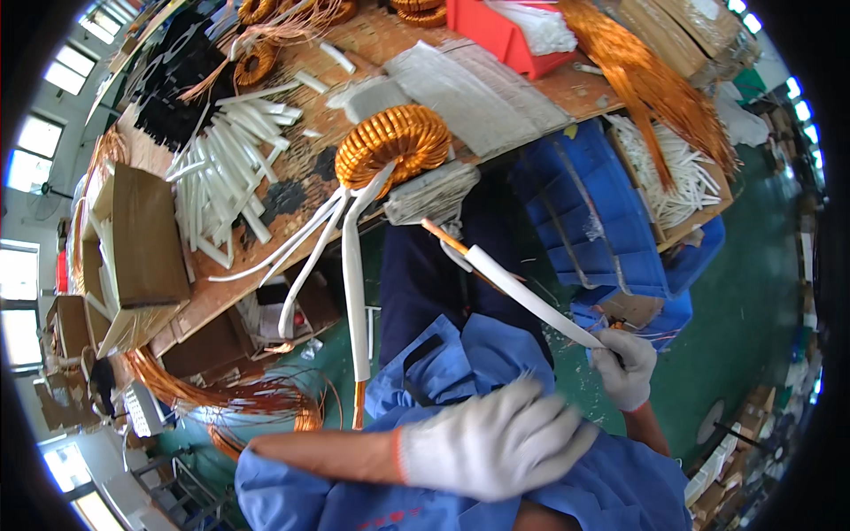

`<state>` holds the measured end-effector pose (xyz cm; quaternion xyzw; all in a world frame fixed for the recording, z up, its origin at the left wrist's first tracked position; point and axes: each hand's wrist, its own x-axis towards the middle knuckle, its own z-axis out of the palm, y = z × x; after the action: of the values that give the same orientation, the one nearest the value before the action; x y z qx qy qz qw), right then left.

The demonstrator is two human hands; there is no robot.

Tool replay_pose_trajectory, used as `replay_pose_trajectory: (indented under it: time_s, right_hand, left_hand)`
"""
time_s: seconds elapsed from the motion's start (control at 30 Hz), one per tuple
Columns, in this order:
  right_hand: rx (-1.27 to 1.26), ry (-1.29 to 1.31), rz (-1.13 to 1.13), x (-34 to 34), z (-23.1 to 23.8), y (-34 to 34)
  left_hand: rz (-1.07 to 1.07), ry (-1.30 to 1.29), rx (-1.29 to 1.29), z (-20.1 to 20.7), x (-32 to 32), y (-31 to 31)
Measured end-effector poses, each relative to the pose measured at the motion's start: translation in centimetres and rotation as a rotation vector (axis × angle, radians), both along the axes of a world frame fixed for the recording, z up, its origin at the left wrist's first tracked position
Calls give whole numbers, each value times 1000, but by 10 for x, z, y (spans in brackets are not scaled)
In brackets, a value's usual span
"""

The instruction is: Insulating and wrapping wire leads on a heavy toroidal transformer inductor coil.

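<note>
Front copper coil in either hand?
No, the front copper coil sits at the edge of the table, apart from the left hand and right hand.

Shirt (447,515): small red marks (390,516) sit on the blue cloth near the lower edge of my view; they look like lettering, but they are too small and bent for me to read.
Carton (655,35): I see a pale patch (705,9) on it near the top edge; from here I can't tell whether it is a label or tape.
Readable text: none that I can make out.
</note>
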<state>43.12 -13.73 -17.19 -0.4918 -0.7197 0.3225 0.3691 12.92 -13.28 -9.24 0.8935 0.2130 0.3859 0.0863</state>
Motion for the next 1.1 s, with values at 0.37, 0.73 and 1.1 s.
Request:
replay_pose_trajectory:
  time_s: [0.37,0.73,1.1]
  right_hand:
    - [148,-86,-193,-76,16,37]
    - [104,-81,-173,-192,29,145]
    - [12,-203,107,-221,67,177]
  left_hand:
    - [686,-326,-625,77,-161,89]
    - [564,19,-69,16,-239,227]
    - [355,403,-214,-5,-248,248]
